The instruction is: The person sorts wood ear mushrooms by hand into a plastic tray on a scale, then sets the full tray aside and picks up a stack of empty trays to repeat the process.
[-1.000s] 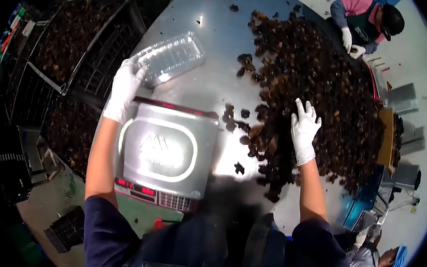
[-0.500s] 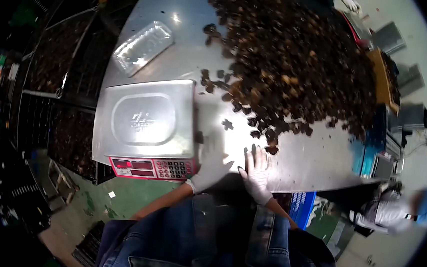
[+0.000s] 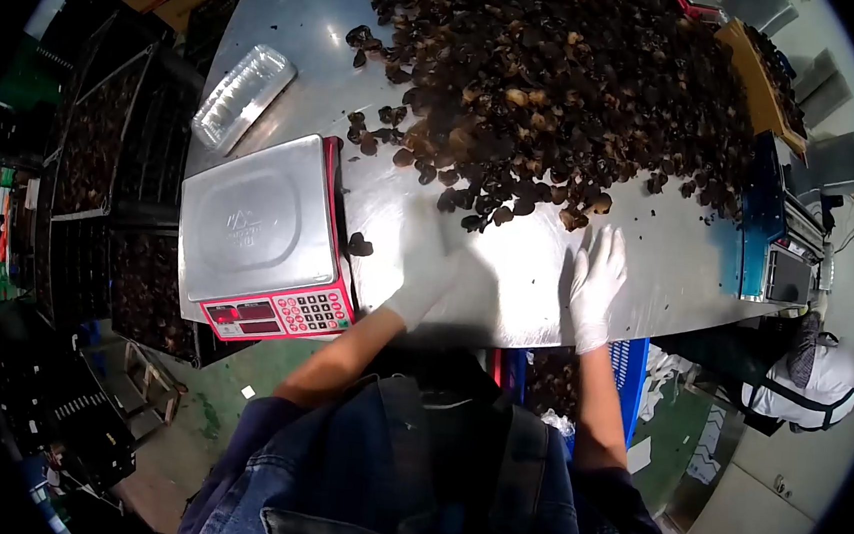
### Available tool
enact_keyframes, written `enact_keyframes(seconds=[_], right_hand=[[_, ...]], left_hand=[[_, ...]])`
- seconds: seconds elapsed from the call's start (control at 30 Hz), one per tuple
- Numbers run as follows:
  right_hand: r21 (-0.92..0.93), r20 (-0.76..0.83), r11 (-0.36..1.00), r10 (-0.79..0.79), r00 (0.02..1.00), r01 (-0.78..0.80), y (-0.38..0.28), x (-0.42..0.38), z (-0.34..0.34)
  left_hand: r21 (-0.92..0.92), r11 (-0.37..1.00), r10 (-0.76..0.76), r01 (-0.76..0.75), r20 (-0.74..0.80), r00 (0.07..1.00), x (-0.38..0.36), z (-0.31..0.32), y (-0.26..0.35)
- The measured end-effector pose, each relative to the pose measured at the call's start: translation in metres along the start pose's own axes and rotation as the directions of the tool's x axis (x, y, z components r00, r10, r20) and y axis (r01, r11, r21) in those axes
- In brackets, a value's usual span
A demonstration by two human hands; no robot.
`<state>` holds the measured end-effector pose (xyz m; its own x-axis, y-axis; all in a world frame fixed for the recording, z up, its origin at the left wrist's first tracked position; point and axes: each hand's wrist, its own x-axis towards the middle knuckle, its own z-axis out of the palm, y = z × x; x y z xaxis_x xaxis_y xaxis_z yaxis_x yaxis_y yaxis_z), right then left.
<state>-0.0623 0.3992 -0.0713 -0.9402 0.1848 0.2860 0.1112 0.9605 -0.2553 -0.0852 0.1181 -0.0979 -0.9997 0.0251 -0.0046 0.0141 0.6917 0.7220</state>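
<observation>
My left hand [image 3: 425, 262], in a white glove, is blurred over the metal table [image 3: 529, 305], right of the red-edged scale [image 3: 259, 229]; its fingers are smeared by motion. My right hand [image 3: 598, 281], gloved in white too, lies on the table with fingers stretched out, holding nothing. Beyond both hands spreads a large heap of dark brown, leafy pieces [image 3: 560, 107] that look like mushrooms. One loose dark piece [image 3: 360, 245] lies between the scale and my left hand. Behind the scale rests a clear plastic tray [image 3: 244, 99].
Black crates [image 3: 94, 161] of dark pieces stand at the left. A blue crate [image 3: 629, 378] is below the table edge near my right arm. A cardboard box [image 3: 762, 83] and blue bin [image 3: 764, 213] stand at the right, with another person [image 3: 804, 377] nearby.
My right hand has moved right and away from my body, and my left hand slightly forward. The whole view has shifted. Stray pieces near the hands now lie closer to the heap.
</observation>
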Motion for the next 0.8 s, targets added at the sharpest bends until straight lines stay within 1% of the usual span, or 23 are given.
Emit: enact_keyframes(seconds=[0.03, 0.07, 0.1, 0.13, 0.17, 0.2, 0.27, 0.3, 0.33, 0.4, 0.43, 0.47, 0.53, 0.6, 0.67, 0.7, 0.73, 0.77, 0.8], right_hand=[[0.037, 0.043, 0.999, 0.005, 0.999, -0.006, -0.006, -0.012, -0.002], [0.072, 0.092, 0.997, 0.004, 0.996, -0.011, -0.014, -0.022, -0.001], [0.165, 0.115, 0.986, -0.044, 0.992, 0.025, -0.020, -0.028, 0.007], [0.135, 0.119, 0.989, -0.070, 0.990, 0.054, -0.035, -0.028, 0.014], [0.165, 0.117, 0.982, -0.113, 0.987, 0.093, -0.049, -0.024, 0.020], [0.195, 0.109, 0.972, -0.156, 0.982, 0.133, -0.063, -0.011, 0.026], [0.188, 0.022, 0.958, -0.226, 0.974, 0.218, -0.081, 0.012, 0.040], [0.232, -0.001, 0.938, -0.266, 0.964, 0.259, -0.083, 0.023, 0.049], [0.213, 0.005, 0.935, -0.290, 0.957, 0.282, -0.084, 0.031, 0.054], [0.167, 0.143, 0.937, -0.331, 0.933, 0.306, -0.079, 0.041, 0.059], [0.155, 0.070, 0.939, -0.320, 0.945, 0.306, -0.073, 0.044, 0.059], [0.149, 0.046, 0.950, -0.285, 0.957, 0.276, -0.063, 0.046, 0.053], [0.155, -0.007, 0.970, -0.188, 0.982, 0.186, -0.050, 0.042, 0.031], [0.176, 0.010, 0.974, -0.143, 0.990, 0.139, -0.026, 0.035, 0.028], [0.197, 0.008, 0.979, -0.057, 0.998, 0.054, -0.016, 0.031, 0.023], [0.296, 0.022, 0.955, 0.012, 1.000, -0.018, -0.009, 0.030, 0.027], [0.389, 0.040, 0.917, 0.079, 0.996, -0.088, -0.001, 0.031, 0.029], [0.382, 0.032, 0.920, 0.078, 0.996, -0.084, 0.010, 0.032, 0.030], [0.370, 0.031, 0.926, 0.067, 0.997, -0.074, 0.013, 0.032, 0.025]], left_hand=[[0.168, 0.986, 0.013, 0.004, -0.098, 0.995, -0.007, -0.004, -0.004], [0.172, 0.985, 0.011, 0.007, -0.106, 0.994, -0.010, -0.002, -0.006], [0.214, 0.972, -0.078, 0.099, -0.104, 0.991, -0.014, 0.002, -0.010], [0.256, 0.948, -0.168, 0.190, -0.104, 0.980, -0.017, 0.004, -0.012], [0.262, 0.954, -0.131, 0.143, -0.064, 0.989, -0.019, 0.010, -0.012], [0.265, 0.953, -0.133, 0.147, -0.069, 0.989, -0.016, 0.014, -0.006], [0.255, 0.963, 0.101, -0.087, -0.041, 0.994, -0.003, 0.022, 0.007], [0.238, 0.961, 0.164, -0.142, -0.078, 0.983, 0.004, 0.029, 0.011], [0.241, 0.961, 0.160, -0.136, -0.083, 0.984, 0.009, 0.034, 0.014], [0.200, 0.968, 0.167, -0.151, -0.064, 0.984, 0.011, 0.041, 0.019], [0.189, 0.969, 0.189, -0.160, -0.147, 0.971, 0.009, 0.043, 0.020], [0.186, 0.970, 0.183, -0.154, -0.150, 0.972, 0.005, 0.041, 0.019], [0.164, 0.979, 0.162, -0.121, -0.267, 0.950, 0.002, 0.036, 0.018], [0.174, 0.976, 0.175, -0.129, -0.282, 0.943, 0.005, 0.037, 0.019], [0.219, 0.968, 0.166, -0.125, -0.177, 0.970, 0.016, 0.030, 0.029], [0.212, 0.969, 0.165, -0.125, -0.182, 0.969, 0.022, 0.030, 0.031], [0.348, 0.921, 0.221, -0.173, -0.102, 0.970, 0.028, 0.029, 0.034], [0.473, 0.851, 0.265, -0.227, -0.015, 0.964, 0.035, 0.030, 0.036], [0.467, 0.853, 0.271, -0.232, -0.016, 0.963, 0.041, 0.035, 0.034]])
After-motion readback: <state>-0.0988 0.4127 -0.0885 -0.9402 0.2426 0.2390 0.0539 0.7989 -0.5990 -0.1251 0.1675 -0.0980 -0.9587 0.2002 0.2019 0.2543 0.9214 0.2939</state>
